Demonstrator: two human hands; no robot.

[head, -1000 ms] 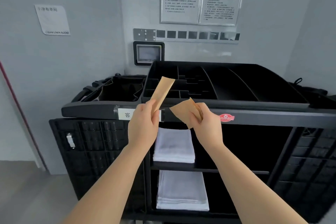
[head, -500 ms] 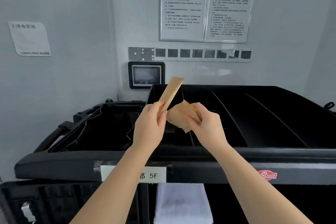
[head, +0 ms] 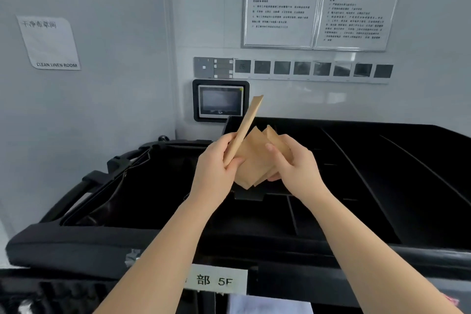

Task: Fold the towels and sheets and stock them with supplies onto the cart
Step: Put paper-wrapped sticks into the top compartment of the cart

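My left hand [head: 216, 163] grips a long, narrow brown paper packet [head: 247, 125] that points up and to the right. My right hand [head: 290, 163] holds several flat square brown paper packets [head: 254, 158], fanned out between the fingers and thumb. Both hands hover close together above the black divided tray [head: 356, 176] on top of the housekeeping cart. A corner of a folded white towel [head: 270, 306] shows on the shelf below the cart's top rail.
A black bag [head: 122, 186] hangs open at the cart's left end. A white label reading 5F [head: 216, 280] is stuck on the front rail. On the wall behind are a small screen [head: 220, 100], a switch row and framed notices [head: 318, 2].
The view has moved closer to and higher over the cart top, so the towel shelves dropped out of sight. Both hands rose over the tray, and the square packets fanned out more.
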